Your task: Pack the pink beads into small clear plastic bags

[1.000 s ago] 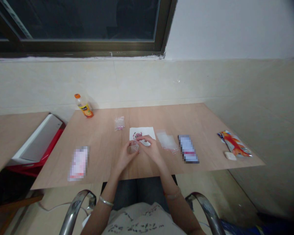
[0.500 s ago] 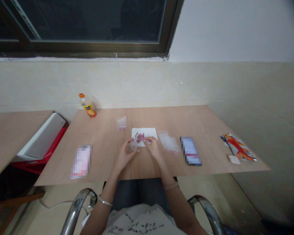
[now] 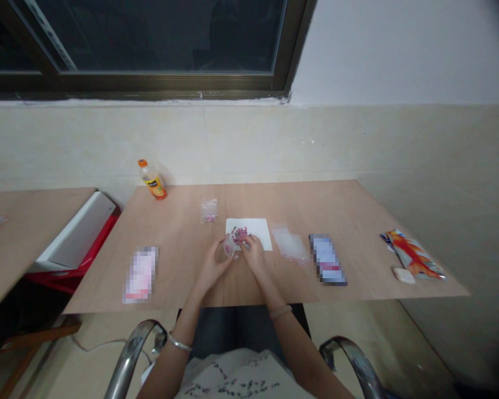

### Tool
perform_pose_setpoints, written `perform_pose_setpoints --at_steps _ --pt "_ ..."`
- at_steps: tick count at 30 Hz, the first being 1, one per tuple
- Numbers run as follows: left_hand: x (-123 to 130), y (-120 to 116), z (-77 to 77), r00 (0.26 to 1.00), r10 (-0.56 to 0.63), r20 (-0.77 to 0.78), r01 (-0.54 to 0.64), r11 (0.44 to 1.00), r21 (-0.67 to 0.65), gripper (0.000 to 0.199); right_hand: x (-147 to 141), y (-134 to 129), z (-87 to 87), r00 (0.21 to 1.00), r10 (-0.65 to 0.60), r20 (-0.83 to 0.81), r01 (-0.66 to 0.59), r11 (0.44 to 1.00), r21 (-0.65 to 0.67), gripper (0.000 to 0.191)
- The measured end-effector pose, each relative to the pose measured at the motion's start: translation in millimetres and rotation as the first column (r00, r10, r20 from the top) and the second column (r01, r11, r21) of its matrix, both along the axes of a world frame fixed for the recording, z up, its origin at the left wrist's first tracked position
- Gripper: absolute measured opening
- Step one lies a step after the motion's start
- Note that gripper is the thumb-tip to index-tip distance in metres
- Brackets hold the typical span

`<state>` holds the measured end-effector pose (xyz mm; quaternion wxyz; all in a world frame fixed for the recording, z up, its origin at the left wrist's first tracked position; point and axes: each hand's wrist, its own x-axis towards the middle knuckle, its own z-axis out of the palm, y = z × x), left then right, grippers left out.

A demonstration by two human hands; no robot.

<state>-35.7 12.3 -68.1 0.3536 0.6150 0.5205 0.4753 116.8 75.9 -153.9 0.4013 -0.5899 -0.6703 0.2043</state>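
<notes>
My left hand grips a small clear plastic bag between thumb and fingers. The bag's mouth is spread, at the left front of a white sheet. Several tiny pink and dark beads lie in a loose pile on that sheet. My right hand is at the near side of the pile, close to the bag, its fingertips pinched together. Whatever they hold is too small to make out.
A filled small bag lies behind the sheet. Right of it are flat clear bags and a phone; another phone lies left. A juice bottle stands at the back. An orange packet and white case lie far right.
My right hand has moved slightly left, nearer the bag and the front of the bead pile. My left hand still grips the bag, whose mouth looks rounder. The whole view has shifted a little.
</notes>
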Motion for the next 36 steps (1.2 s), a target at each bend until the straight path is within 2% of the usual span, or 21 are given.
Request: perform_pose_setpoints --at_steps 6,10,13,16,20,23,27,29,33,36 --pt "5 -1 -1.3 1.0 0.019 0.025 -0.017 0.999 -0.048 0.053 2 -1 -6.0 0.998 -0.001 -0.058 0.002 1.0 0.004 0.012" --pt "5 -2 -1.4 0.997 0.024 0.067 -0.017 0.994 -0.108 0.052 4 -4 0.7 0.98 -0.021 -0.199 0.027 0.999 0.023 0.013" --pt "6 -3 -2.2 0.997 0.009 0.075 0.001 0.991 -0.132 0.054 5 -8 20.8 0.932 -0.09 -0.35 0.106 0.994 0.029 0.018" --pt "7 -3 -5.2 0.998 -0.006 0.064 0.015 0.99 -0.138 0.053 6 -13 53.2 0.894 -0.114 -0.434 0.154 0.986 0.058 0.023" --pt "9 -1 -11.3 0.998 -0.034 0.052 0.04 0.991 -0.129 0.048 7 -25 97.1 0.899 -0.015 -0.438 0.094 0.983 0.159 0.019" --pt "10 0 -14.7 0.998 -0.048 0.048 0.053 0.991 -0.12 0.047 7 -33 114.8 0.928 0.062 -0.367 0.018 0.977 0.21 0.014" --pt "10 1 -16.3 0.995 -0.08 0.06 0.084 0.994 -0.068 0.041 6 -39 116.3 0.951 0.182 -0.249 -0.126 0.966 0.225 0.007" --pt "10 1 -17.3 0.994 -0.088 0.059 0.091 0.994 -0.056 0.04 6 -39 113.1 0.95 0.203 -0.238 -0.152 0.964 0.216 0.006" --pt "10 2 -19.2 0.996 -0.068 0.051 0.072 0.994 -0.088 0.046 11 -33 105.6 0.944 0.136 -0.301 -0.083 0.98 0.18 0.012" --pt "10 1 -16.3 0.998 -0.055 0.04 0.059 0.993 -0.104 0.048 21 -22 94.1 0.955 0.081 -0.285 -0.04 0.988 0.147 0.014"
